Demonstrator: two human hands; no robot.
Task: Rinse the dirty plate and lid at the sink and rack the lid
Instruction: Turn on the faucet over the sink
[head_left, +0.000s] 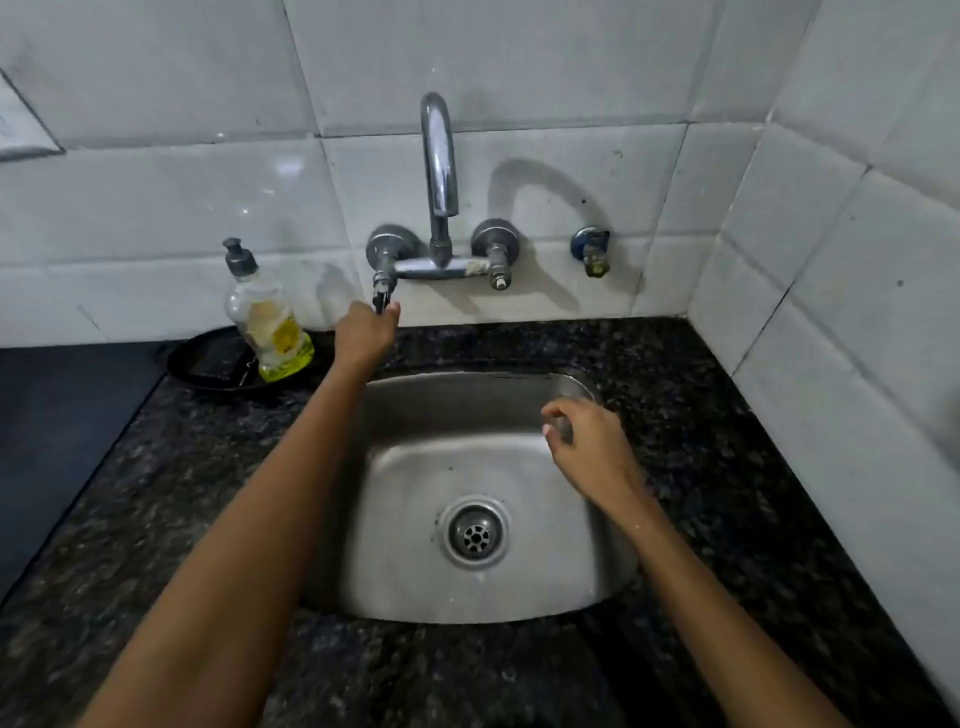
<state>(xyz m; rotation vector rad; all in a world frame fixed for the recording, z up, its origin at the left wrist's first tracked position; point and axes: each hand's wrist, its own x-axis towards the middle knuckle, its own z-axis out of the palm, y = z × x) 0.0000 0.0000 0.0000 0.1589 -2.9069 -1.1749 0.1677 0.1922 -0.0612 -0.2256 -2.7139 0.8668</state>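
Note:
A steel sink (410, 587) is set into a dark speckled counter, with a drain (477, 535) in its floor. On the tiled wall above it is a chrome tap (440, 156) with two valves. My left hand (363, 332) reaches up and grips the handle of the left valve (383, 291). Over the right side of the basin my right hand (587, 436) hovers with its fingers loosely curled and apart, holding nothing. No water runs from the spout. No plate or lid is in the basin.
A clear soap bottle (267, 317) with yellow liquid leans at the back left, standing on a black round dish or pan (208, 364). A small blue wall valve (592, 252) sits right of the tap. The tiled wall closes in on the right.

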